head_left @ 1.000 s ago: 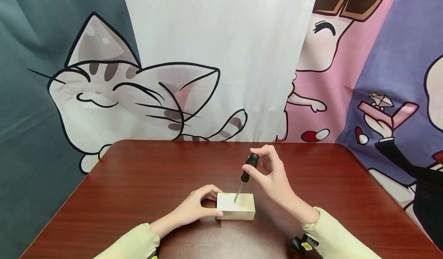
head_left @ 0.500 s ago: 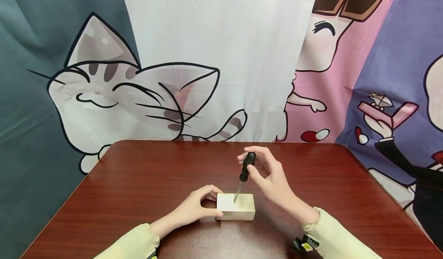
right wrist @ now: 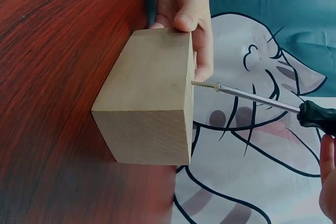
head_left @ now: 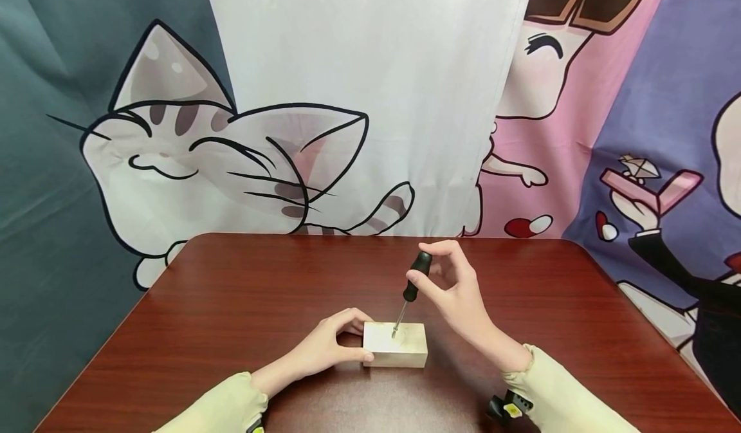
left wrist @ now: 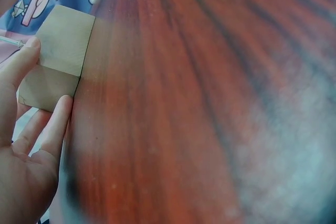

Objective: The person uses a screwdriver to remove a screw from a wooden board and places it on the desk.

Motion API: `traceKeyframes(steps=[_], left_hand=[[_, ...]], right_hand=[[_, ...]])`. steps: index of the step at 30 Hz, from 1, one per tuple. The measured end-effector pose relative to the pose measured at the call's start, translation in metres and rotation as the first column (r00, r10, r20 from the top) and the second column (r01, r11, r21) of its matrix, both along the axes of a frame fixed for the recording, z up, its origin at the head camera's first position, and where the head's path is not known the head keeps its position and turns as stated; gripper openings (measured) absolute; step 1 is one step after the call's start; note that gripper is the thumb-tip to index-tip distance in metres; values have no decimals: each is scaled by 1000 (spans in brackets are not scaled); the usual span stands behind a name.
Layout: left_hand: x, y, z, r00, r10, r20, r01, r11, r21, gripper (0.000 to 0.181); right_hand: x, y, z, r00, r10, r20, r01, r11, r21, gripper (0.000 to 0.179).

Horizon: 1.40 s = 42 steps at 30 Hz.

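A pale wooden block (head_left: 399,359) lies on the table, and my left hand (head_left: 327,346) grips its left end, thumb on the near side and fingers behind. In the left wrist view, thumb and fingertips hold the block's end (left wrist: 50,86). With thumb and fingers, my right hand (head_left: 460,294) pinches the black handle of a screwdriver (head_left: 418,276). The screwdriver leans slightly right over the block's top. Its tip meets the head of a brass-coloured screw (right wrist: 205,84), which stands in the top face with much of its threaded shank showing.
The dark red-brown wooden table (head_left: 260,285) runs back to a cloth backdrop (head_left: 370,66) printed with a cartoon cat and figures. A black strap device (head_left: 509,408) sits at the right wrist, under the pale sleeve.
The right-hand fingers reached left past the handle half a second ago; now they are drawn back, with a fingertip at the handle's top. The handle tilts slightly more right. Left hand and block stay put.
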State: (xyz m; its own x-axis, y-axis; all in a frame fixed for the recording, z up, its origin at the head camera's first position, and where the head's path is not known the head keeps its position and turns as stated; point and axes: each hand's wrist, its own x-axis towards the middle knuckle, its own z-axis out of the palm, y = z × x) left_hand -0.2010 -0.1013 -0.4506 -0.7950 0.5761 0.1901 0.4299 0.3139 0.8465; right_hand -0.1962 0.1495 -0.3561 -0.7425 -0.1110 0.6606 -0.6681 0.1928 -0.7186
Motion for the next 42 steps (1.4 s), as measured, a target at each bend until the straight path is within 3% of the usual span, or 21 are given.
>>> traceKeyframes(steps=[11,19,25,29,34,42], left_hand=[[0,0,-1,1000,4,8,-4,1000,-1,45],[-1,0,-2,1000,7,10,-7,1000,-4,45],[-2,0,-1,1000,2,-1,-2,1000,-4,45],[-1,0,-1,1000,6,-10,-6,1000,-6,45],[-1,0,-1,1000,5,-6,-5,1000,-9,46],[1,0,0,1000,7,2,-7,1000,-5,47]], right_hand=[[-1,4,2,1000,24,1,-24,999,32,44],[1,5,8,996,70,61,-73,996,56,45],[-1,5,6,989,144,-17,-143,987,71,46],[0,4,4,995,85,-57,-82,995,55,42],[3,2,7,1000,1,-22,0,999,40,42],[3,5,10,999,39,9,-40,998,52,43]])
